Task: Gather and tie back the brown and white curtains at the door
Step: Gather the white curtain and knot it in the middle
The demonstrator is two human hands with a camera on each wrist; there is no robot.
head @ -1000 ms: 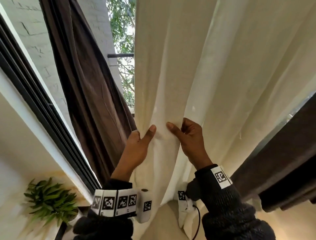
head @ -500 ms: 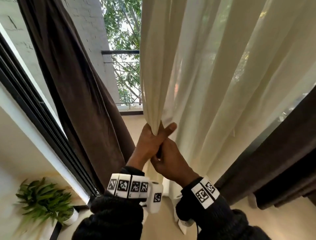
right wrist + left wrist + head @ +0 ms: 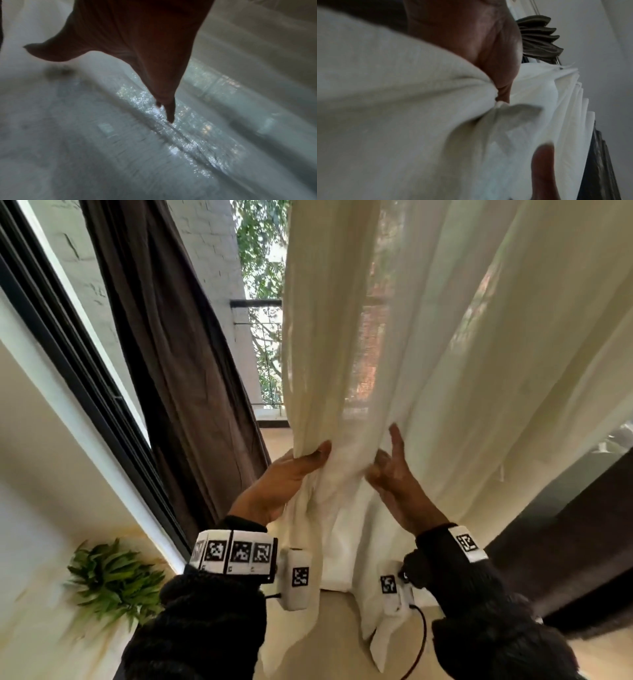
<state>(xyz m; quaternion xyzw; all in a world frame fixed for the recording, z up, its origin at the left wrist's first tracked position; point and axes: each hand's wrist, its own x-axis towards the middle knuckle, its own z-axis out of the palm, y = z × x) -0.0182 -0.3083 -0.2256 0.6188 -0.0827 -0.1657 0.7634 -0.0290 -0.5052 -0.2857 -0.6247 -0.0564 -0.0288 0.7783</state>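
A sheer white curtain (image 3: 445, 371) hangs across the middle and right of the head view. My left hand (image 3: 298, 470) grips its gathered left edge, thumb in front and fingers hidden behind the cloth. The left wrist view shows the white curtain (image 3: 402, 94) bunched in my palm, with the thumb (image 3: 542, 162) below it. My right hand (image 3: 394, 467) is just to the right, its straight fingers touching the curtain. The right wrist view shows the right hand (image 3: 145, 54) spread on the sheer cloth (image 3: 223, 135). One brown curtain (image 3: 178, 354) hangs at the left, another brown curtain (image 3: 565, 542) at the lower right.
The black door frame (image 3: 78, 364) runs diagonally at the left, with a potted green plant (image 3: 109, 580) at its foot. Between the curtains a gap opens on a balcony railing (image 3: 255, 302), a white brick wall (image 3: 212, 251) and trees.
Half a second ago both hands clasped the gathered edge together. My right hand has since let go, moved right and flattened on the curtain. The left hand keeps its hold.
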